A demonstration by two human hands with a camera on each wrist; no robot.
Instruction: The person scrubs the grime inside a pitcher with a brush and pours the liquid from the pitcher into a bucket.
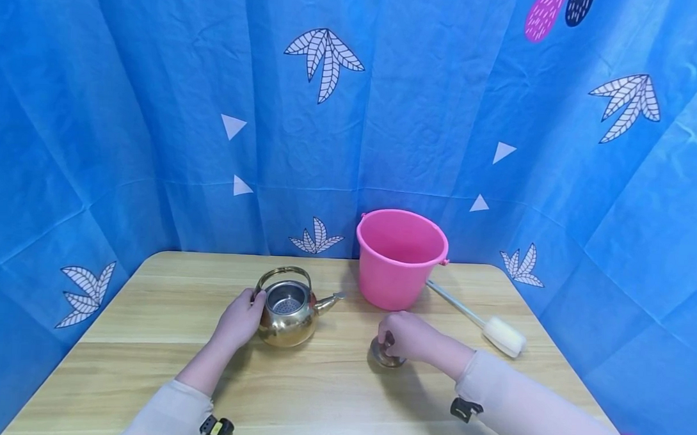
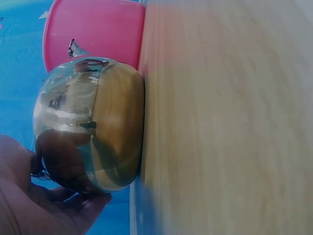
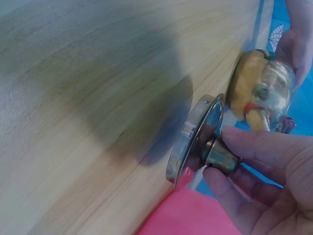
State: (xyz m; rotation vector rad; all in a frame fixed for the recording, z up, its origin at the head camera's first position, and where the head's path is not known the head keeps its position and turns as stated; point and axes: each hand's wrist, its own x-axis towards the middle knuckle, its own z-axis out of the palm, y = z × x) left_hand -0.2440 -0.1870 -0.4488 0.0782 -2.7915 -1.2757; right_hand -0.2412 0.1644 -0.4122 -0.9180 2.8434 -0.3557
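Note:
A shiny gold teapot (image 1: 288,324) stands upright on the wooden table, lidless, with a perforated strainer showing in its mouth and its spout pointing right. My left hand (image 1: 242,316) grips the left end of its arched handle (image 1: 283,271); in the left wrist view, fingers (image 2: 90,210) lie against the pot's side. To the right, my right hand (image 1: 410,337) pinches the knob (image 3: 222,156) of the round metal lid (image 1: 385,354) between thumb and fingers. The lid is knob up, its underside close over the tabletop, apart from the pot.
A pink bucket (image 1: 389,276) stands at the back of the table, just beyond my right hand. Right of it lies a long-handled brush with a white sponge head (image 1: 504,337). Blue patterned curtain (image 1: 328,146) hangs behind the wooden table (image 1: 296,395) and along both sides.

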